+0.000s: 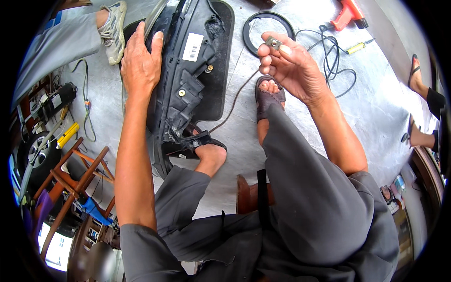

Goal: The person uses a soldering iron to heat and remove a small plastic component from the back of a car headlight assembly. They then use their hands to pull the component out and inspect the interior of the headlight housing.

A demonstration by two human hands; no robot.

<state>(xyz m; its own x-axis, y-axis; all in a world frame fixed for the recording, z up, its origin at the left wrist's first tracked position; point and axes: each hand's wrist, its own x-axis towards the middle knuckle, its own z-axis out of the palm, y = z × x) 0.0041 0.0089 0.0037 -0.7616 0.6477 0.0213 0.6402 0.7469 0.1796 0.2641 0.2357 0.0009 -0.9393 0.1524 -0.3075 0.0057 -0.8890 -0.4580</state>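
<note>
A: Black plastic housing [188, 70], ribbed back facing up, white label near its top edge, two brass-coloured fasteners showing. It lies on a dark mat [223, 56] spread over the grey floor [291, 122].

B: Left hand [139, 61]?

A: Flat on the housing's left edge, fingers spread and curled over the rim, pressing it down. Not clenched.

B: Right hand [289, 63]?

A: Raised above the floor, right of the housing and apart from it. Thumb and forefinger pinch a small grey metal clip [273, 43]; the other fingers are loosely bent.

B: Surroundings?

A: Black ring [251, 23] on the floor just beyond the right hand. Thin dark cable [235, 101] runs from the housing's lower end toward that hand. Looped black cord [336, 61] farther right, with a yellow-handled screwdriver [358, 47] and an orange power tool [348, 13] near it. The wearer's sandalled feet [269, 96] rest on the floor; one lower foot touches the housing's bottom end. Another person's sneaker [114, 30] sits at top left, beside the housing.
</note>
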